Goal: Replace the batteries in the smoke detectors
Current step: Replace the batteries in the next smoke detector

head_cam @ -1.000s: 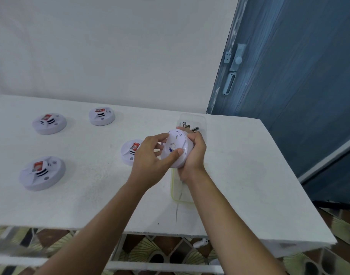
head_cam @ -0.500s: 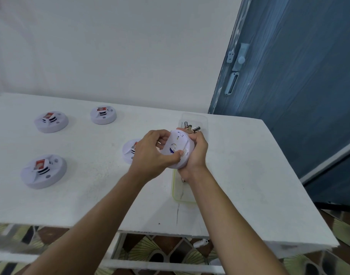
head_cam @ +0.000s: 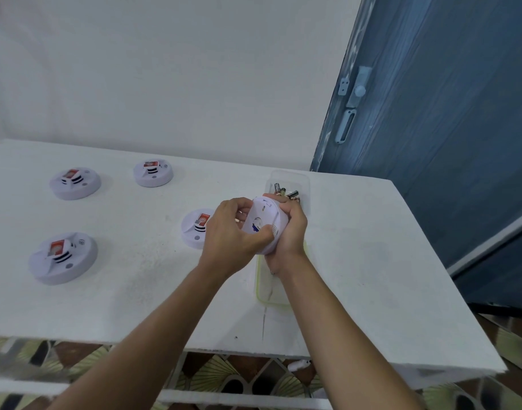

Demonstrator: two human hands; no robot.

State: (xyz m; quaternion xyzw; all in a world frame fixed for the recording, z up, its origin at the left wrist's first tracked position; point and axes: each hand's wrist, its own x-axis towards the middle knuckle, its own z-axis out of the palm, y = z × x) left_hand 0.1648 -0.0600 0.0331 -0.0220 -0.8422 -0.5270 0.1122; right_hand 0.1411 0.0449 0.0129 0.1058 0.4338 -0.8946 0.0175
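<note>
- 1 smoke detector in hand (head_cam: 265,223), lifted off the white table (head_cam: 357,261), back side tilted toward the camera, just above the near half of the clear plastic tray (head_cam: 271,294).
- right hand (head_cam: 290,232) cups the detector from the right and below, fingers wrapped round its rim, clamped on it.
- left hand (head_cam: 233,232) closed on the same detector from the left, thumb pressed on the back plate, fingers curled over the top edge.
- Looks like the 2 hands are twisting or prying the back plate; cannot tell whether it is opening or closing.
- No battery visible in the held unit; compartment hidden by the thumb.
- loose batteries (head_cam: 286,193) lie in the tray's far end, just behind the right hand's fingertips. Cannot tell used from fresh.
- 4 other detectors sit face up on the table, each with a red-labelled piece on top: near-left detector (head_cam: 63,257), far-left detector (head_cam: 75,182), far-middle detector (head_cam: 153,172), middle detector (head_cam: 196,227) just left of the left hand, partly hidden by it.
- All 4 look closed and whole; nothing shows whether their batteries are already swapped.
- Progress judgement: 1 unit mid-service, 4 on the table of unknown status, so done count cannot be read.
- Left at least: finish the held unit, set it down, then handle any untouched ones.
- blue door (head_cam: 446,113) at right, not part of the task.
</note>
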